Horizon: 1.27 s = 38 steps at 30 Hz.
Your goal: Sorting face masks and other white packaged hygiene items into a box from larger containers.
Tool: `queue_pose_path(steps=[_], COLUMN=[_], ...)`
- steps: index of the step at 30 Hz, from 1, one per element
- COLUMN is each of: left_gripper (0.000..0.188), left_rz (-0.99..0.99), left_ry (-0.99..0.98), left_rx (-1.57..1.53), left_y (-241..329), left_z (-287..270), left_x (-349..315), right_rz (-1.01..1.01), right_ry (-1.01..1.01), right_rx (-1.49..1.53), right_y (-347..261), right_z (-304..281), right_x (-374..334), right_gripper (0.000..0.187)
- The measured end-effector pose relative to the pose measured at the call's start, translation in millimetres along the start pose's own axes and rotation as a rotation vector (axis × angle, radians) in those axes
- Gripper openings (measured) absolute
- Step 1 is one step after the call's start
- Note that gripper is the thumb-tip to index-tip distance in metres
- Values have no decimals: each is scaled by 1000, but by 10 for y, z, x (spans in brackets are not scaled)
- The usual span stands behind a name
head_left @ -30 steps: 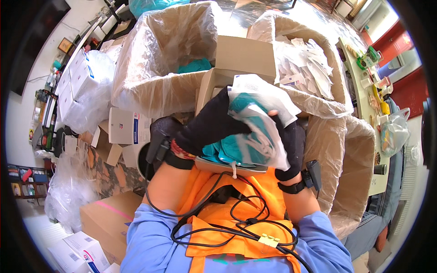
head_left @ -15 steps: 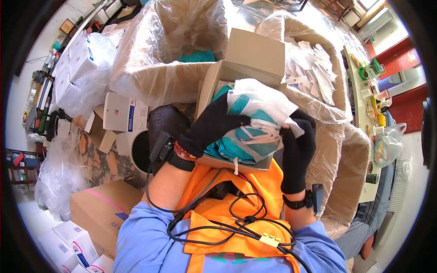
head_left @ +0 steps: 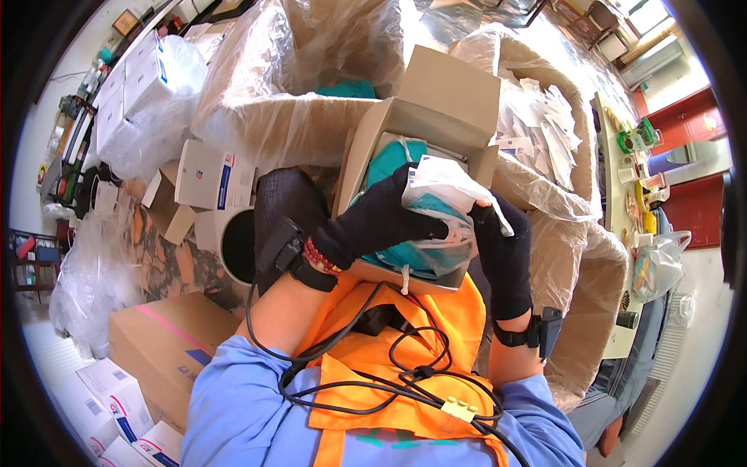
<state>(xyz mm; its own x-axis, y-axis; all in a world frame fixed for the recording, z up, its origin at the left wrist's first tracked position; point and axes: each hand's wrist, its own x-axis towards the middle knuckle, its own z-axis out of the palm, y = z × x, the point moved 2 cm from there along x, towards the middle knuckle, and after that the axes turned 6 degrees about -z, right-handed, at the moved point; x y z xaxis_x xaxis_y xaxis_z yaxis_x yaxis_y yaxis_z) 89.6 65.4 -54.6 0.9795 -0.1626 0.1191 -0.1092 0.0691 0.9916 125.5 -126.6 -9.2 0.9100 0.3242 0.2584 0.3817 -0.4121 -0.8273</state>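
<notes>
An open cardboard box (head_left: 450, 92) rests at my lap, its flap raised at the far side. Inside lie folded teal pieces (head_left: 383, 170), some in thin see-through plastic. My left hand (head_left: 381, 218), in a black fingerless-tipped-looking glove, curls over the plastic-wrapped teal bundle (head_left: 432, 247), thumb across its near side. White paper-like sheets (head_left: 447, 177) lie over the bundle, running from my left fingers to my right hand. My right hand (head_left: 502, 245), gloved in black with a bare fingertip showing, pinches the sheets' right end. Its other fingers are partly hidden.
Plastic-lined cartons stand ahead: one with teal material (head_left: 346, 89), another full of white slips (head_left: 537, 128). White boxes (head_left: 214, 175) and a brown carton (head_left: 167, 350) are at left. A dark-mouthed bin (head_left: 239, 245) stands by my leg. Black cables (head_left: 424, 372) cross my orange apron.
The white sheets have shrunk to a narrower, folded strip over the bundle. My right hand has come slightly lower and left; more teal shows at the box's far left.
</notes>
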Motion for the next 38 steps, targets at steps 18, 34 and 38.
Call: queue_pose_path(steps=[18, 34, 38], left_gripper=[41, 46, 50], left_rz=[-202, 240, 167], left_ry=[589, 723, 557], left_rx=[822, 888, 630], left_y=[-340, 150, 29], left_z=[-428, -342, -410], left_x=[-323, -340, -265], right_rz=[-38, -9, -69], right_ry=[55, 117, 395], right_rx=[-290, -226, -47], right_y=[-125, 138, 128], right_z=[-193, -358, -482], right_x=[-169, -193, -212], right_gripper=[34, 26, 28])
